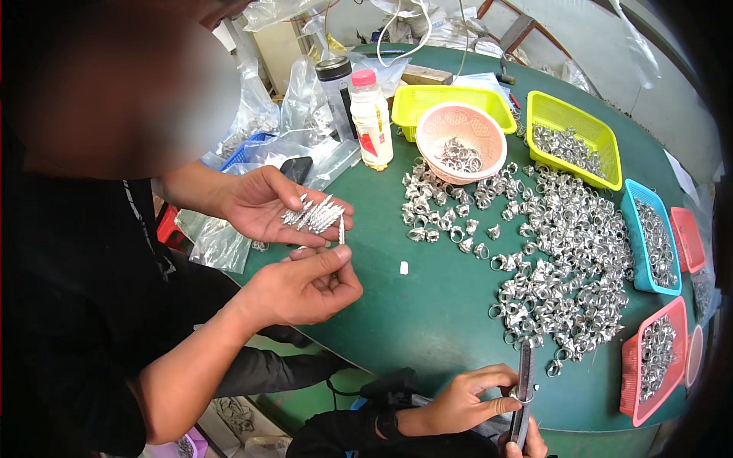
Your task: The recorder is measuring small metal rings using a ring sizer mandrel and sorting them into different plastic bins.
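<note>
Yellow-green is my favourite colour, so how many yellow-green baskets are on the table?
2. One yellow-green basket is behind the pale pink bowl; the other basket, to its right, holds metal rings. More could be hidden.

no legible text, red-marked label (368, 143) on white bottle (372, 114), print too small

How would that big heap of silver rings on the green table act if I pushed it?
The heap of rings would likely spread as separate pieces, since they lie loose. Each looks metallic, so probably stiff. Any on edge might roll briefly, but their raised tops would likely stop them.
</note>
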A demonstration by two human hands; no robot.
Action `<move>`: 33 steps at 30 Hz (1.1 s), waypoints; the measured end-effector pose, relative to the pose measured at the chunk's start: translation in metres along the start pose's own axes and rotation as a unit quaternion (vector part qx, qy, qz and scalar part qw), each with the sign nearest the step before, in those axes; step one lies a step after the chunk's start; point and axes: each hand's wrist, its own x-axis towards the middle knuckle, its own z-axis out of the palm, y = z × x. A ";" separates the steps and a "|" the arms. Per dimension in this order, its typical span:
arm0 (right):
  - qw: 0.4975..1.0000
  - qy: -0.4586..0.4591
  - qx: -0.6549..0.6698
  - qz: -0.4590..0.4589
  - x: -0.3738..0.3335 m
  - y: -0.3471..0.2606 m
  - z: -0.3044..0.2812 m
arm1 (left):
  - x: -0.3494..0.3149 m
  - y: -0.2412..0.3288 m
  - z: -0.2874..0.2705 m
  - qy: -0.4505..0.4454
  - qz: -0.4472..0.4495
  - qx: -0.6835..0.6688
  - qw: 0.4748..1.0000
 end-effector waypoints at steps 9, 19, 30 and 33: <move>0.999 -0.023 0.030 0.025 -0.004 0.007 -0.006 | 0.004 0.001 0.002 -0.020 -0.003 0.048 0.999; 0.993 -0.113 0.041 0.003 0.005 -0.004 -0.006 | -0.007 0.009 -0.005 -0.045 -0.074 0.051 0.995; 0.976 -0.111 0.053 0.182 -0.018 -0.002 -0.034 | -0.008 0.021 -0.038 -0.055 -0.218 0.074 0.972; 0.984 -0.085 0.026 0.153 -0.018 0.008 -0.034 | -0.001 0.013 -0.020 -0.074 -0.132 0.070 0.986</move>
